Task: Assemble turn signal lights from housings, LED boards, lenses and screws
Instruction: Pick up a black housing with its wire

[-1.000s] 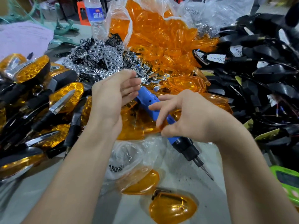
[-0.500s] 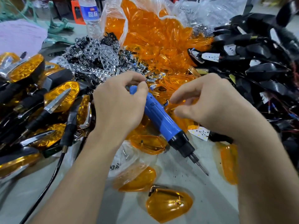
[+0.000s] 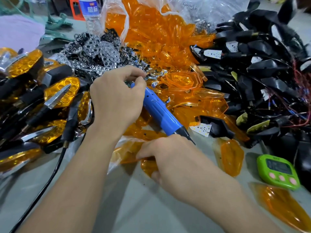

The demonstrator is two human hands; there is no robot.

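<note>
My left hand (image 3: 116, 100) curls its fingers and thumb round the top end of a blue electric screwdriver (image 3: 159, 111), which lies slanted on the lens pile with its black tip towards the lower right. Just below that tip, my right hand (image 3: 170, 155) grips an orange lens (image 3: 148, 166) low over the table. A black housing with a white LED board (image 3: 213, 126) lies right of the screwdriver. Orange lenses (image 3: 159, 37) spill from a clear bag behind, and black housings (image 3: 262, 73) are piled at the right.
Finished amber lights (image 3: 58, 93) are heaped at the left, chrome reflectors (image 3: 97, 51) behind them. A black cable (image 3: 50, 174) crosses the grey table. A green timer (image 3: 277, 170) and loose lenses (image 3: 232, 155) lie at the right. A water bottle (image 3: 90, 12) stands at the back.
My right hand has dropped from above the pile to the table front and taken hold of an orange lens. My left hand stays at the screwdriver's top end.
</note>
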